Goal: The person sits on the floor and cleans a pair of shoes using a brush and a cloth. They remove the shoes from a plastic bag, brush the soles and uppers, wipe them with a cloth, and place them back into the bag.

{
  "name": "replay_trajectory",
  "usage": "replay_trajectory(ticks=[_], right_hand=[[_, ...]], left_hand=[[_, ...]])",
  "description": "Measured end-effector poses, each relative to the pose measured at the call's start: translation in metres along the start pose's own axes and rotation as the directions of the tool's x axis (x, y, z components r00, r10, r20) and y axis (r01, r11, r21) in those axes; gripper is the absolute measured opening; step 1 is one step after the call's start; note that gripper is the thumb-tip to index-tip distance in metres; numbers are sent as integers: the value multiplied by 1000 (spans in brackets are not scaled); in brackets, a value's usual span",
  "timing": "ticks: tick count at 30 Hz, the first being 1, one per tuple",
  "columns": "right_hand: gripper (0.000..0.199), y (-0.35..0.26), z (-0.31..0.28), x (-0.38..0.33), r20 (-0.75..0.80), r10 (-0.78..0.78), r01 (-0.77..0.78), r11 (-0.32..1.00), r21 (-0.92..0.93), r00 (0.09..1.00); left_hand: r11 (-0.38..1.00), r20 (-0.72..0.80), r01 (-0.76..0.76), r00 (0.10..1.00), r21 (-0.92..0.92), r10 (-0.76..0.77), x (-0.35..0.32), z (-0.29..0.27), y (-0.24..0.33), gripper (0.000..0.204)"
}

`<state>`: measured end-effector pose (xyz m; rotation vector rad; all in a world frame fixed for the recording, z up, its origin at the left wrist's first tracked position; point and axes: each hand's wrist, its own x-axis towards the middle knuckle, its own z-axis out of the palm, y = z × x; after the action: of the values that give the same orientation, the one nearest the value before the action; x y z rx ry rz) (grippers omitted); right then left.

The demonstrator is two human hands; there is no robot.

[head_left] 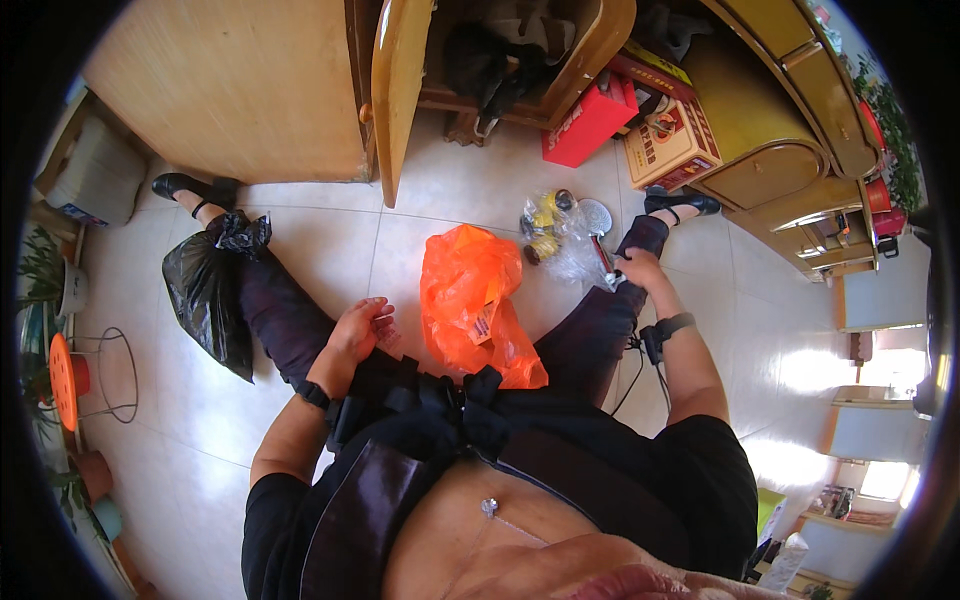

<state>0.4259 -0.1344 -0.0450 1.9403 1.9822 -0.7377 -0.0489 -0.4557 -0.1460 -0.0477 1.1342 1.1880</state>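
I sit on a tiled floor with my legs spread apart. My left hand (pixel 362 328) rests on my left thigh and pinches a small pink paper slip (pixel 389 338). An orange plastic bag (pixel 470 300) lies crumpled between my legs, just right of that hand. My right hand (pixel 640 270) is over my right knee, closed around a metal tool with a red handle (pixel 605 262). Beside it lies a clear plastic bag (pixel 560 235) holding yellow and dark round items.
A black plastic bag (pixel 207 290) lies by my left leg. An open wooden cupboard door (pixel 398 90) stands ahead, with a red box (pixel 590 120) and a cardboard box (pixel 670 145) to its right. An orange stool (pixel 65 380) is at the left.
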Motion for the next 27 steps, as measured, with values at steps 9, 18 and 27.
replay_trajectory(ticks=[9, 18, 27], right_hand=[[55, -200, -48, 67, -370, -526, 626, 743, 239, 766], [59, -345, -59, 97, -143, -476, 418, 543, 728, 868], [19, -371, -50, 128, -455, -306, 537, 628, 564, 836]], left_hand=[[1000, 1, -6, 1000, 23, 6, 5, 2, 1, 16], [997, -31, 13, 999, 82, -11, 16, -2, -2, 16], [994, -20, 46, 999, 104, -45, 17, -2, -2, 17]])
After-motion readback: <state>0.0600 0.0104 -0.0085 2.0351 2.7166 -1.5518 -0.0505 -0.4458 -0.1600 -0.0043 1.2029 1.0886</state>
